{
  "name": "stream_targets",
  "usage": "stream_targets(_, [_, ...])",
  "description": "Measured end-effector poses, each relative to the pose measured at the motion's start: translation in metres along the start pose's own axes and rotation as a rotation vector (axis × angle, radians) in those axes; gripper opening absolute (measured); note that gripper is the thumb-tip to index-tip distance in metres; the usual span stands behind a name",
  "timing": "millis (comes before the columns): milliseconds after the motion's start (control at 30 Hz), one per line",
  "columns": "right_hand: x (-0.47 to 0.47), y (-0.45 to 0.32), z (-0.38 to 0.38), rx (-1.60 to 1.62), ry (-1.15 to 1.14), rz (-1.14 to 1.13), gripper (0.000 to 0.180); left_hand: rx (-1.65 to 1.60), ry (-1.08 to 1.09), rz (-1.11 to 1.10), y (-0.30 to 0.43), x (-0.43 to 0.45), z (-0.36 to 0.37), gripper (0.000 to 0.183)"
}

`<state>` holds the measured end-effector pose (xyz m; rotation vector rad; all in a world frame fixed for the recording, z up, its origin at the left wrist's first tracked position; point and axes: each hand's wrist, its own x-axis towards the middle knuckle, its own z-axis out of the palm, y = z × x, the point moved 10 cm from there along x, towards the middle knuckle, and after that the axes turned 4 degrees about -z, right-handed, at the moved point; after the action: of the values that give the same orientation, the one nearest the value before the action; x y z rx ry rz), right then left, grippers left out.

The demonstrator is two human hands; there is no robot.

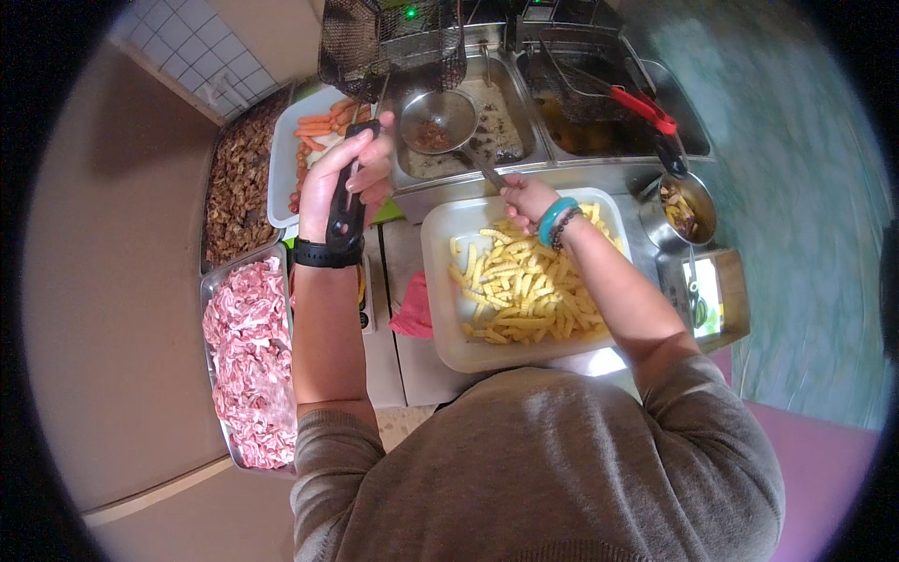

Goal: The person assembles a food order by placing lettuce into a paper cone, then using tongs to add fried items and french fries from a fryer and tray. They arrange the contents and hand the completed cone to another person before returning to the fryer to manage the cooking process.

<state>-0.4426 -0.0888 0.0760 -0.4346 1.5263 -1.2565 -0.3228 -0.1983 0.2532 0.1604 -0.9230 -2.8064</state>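
Observation:
My left hand (355,168) grips the black handle (345,204) of a wire fryer basket (390,49), which is held up at the back over the left fryer vat. In my right hand (530,200) is the handle of a round mesh skimmer (439,123). Brown fried bits lie in the skimmer's bowl, which is over the left fryer vat (541,151). Pale foam and dark crumbs cover the oil there. Below my right hand, a white plastic tub (439,337) holds crinkle-cut fries (523,288).
A second fryer basket (586,77) sits over the right vat, with red-handled tongs (642,112) across it. A metal pot (653,218) with food scraps stands right. Leftward are a tray of sausages (281,190), browned meat (242,183), raw sliced meat (249,365) and a pink cloth (414,309).

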Motion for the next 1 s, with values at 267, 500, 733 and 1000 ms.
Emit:
stream_targets(267, [0.004,0.008,0.001,0.059,-0.015,-0.045,0.025,0.008,-0.012,-0.007,-0.001,0.001,0.004,0.026])
stream_targets(500, [-0.004,0.004,-0.005,0.124,0.010,-0.059,0.027,-0.005,-0.017,0.008,0.001,-0.002,-0.001,0.026])
stream_targets(733, [-0.003,0.005,-0.001,0.126,-0.060,-0.057,0.029,-0.001,-0.030,0.007,0.002,-0.002,-0.001,0.025])
stream_targets(1000, [-0.012,-0.001,0.002,0.087,-0.094,-0.027,0.016,0.003,-0.066,-0.003,0.001,-0.001,0.001,0.025])
